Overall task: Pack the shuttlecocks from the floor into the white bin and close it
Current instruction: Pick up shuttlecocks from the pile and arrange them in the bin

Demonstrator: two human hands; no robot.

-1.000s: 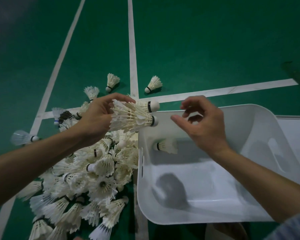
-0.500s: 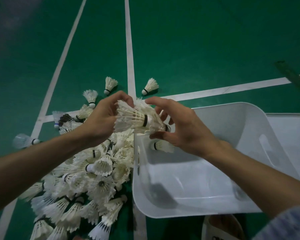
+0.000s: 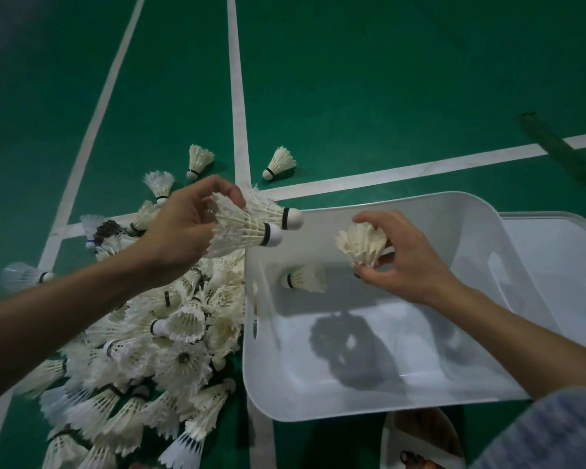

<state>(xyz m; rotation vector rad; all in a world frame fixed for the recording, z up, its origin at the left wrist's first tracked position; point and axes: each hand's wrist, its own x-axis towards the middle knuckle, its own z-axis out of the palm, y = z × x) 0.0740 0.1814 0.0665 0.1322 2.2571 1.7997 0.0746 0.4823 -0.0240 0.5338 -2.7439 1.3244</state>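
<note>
step in hand: loading one shuttlecock into the white bin (image 3: 285, 384) while the next ones wait.
right hand: the right hand (image 3: 410, 262) pinches a single shuttlecock (image 3: 361, 243) at its cork end, feathers fanned up and left, above the bin's far half.
left hand: the left hand (image 3: 183, 231) grips a nested bunch (image 3: 251, 228) by the feather skirts, with two cork tips over the bin's left rim.
bin contents: one lone shuttlecock (image 3: 303, 278) lies near the far left corner.
method: release low over the bin floor, cork first. keep the grip on the bunch light so the feathers do not crush.
progress: judged early. the pile (image 3: 170, 340) lies against the bin's left wall, and a stray shuttlecock (image 3: 279, 162) lies beyond it.
closing: the white panel (image 3: 555, 265) at the bin's right edge is probably the lid.
surface: green court floor (image 3: 352, 79) with white lines (image 3: 237, 96).
room: dim. a dark pole (image 3: 555, 143) lies at the floor's far right.
</note>
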